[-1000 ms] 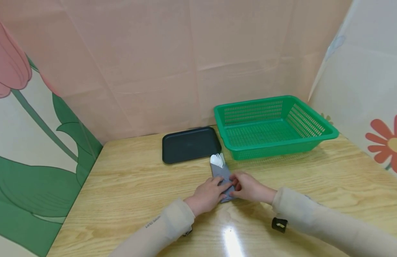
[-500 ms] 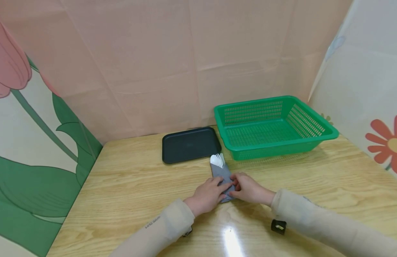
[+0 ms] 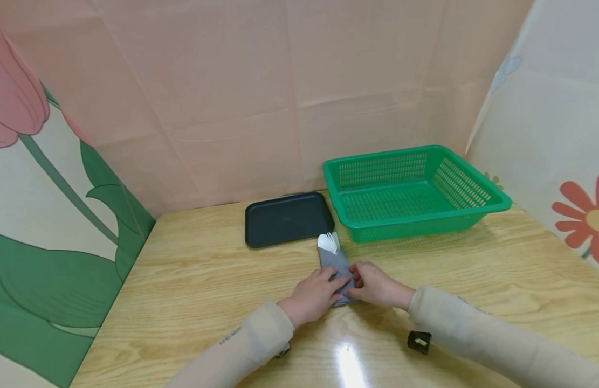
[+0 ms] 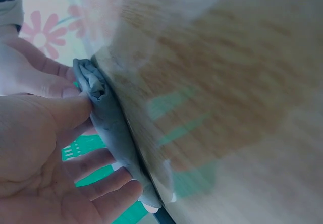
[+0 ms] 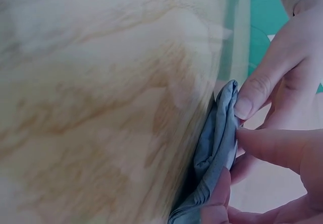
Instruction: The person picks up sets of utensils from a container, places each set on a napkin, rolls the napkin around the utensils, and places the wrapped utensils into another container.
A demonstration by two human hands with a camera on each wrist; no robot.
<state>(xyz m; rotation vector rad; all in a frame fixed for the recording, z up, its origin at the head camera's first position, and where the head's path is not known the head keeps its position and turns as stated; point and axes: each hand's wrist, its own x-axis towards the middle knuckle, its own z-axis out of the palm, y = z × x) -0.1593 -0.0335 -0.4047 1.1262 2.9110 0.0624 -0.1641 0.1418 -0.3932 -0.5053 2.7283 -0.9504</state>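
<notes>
A grey cloth napkin [image 3: 331,261] lies folded into a narrow pocket on the wooden table, in the middle of the head view. From its far end stick a spoon [image 3: 323,242] and a fork [image 3: 330,241], both pale and shiny. My left hand [image 3: 312,291] lies across the near part of the napkin, its extended fingers pressing on the cloth. At the right edge, my right hand [image 3: 374,284] pinches the cloth between thumb and curled fingers. Both wrist views show the bunched near end of the napkin [image 5: 214,143] beside the two thumbs. The cutlery handles are hidden inside the cloth.
Behind the napkin is a black tray [image 3: 288,220] lying flat. To its right stands a green plastic basket [image 3: 425,220] with slotted walls, near the back edge of the table [image 3: 192,269]. Pink and floral sheets hang behind and at the sides.
</notes>
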